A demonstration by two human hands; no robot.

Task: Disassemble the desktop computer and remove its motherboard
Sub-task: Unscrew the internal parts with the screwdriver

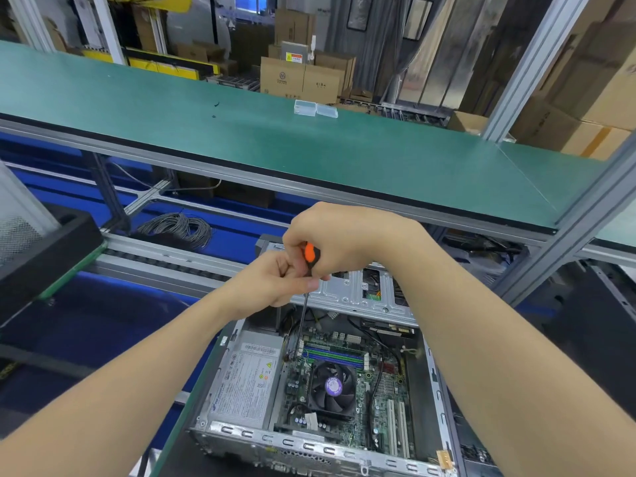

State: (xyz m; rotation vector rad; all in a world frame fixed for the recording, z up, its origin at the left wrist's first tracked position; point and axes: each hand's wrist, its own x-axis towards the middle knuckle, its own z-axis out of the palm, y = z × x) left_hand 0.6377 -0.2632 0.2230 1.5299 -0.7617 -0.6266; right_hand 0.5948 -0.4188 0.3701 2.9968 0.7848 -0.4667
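The desktop computer (309,442) lies open on the bench (186,404), its left wall running along the bench's green left edge. Inside it, the motherboard (382,390) sits on the floor of the case, with the grey power supply (247,383) just to its left and a black fan (332,387) on top of the board. The person leans over it with both bare arms reaching in. The right hand (340,235) has its fingers curled tight round the orange-and-black handle of a screwdriver (309,253), gripping it from above. The left hand (275,284) pinches the steel shaft just under the handle between thumb and forefinger, the other fingers folded in. The shaft slants down and its tip meets the board's far left corner, beside the memory slots (whether it sits in a screw head I cannot tell). A silver drive cage (361,294) spans the far end of the case. On the green shelf (378,160) above, two clear plastic boxes (315,109) rest at its far edge.
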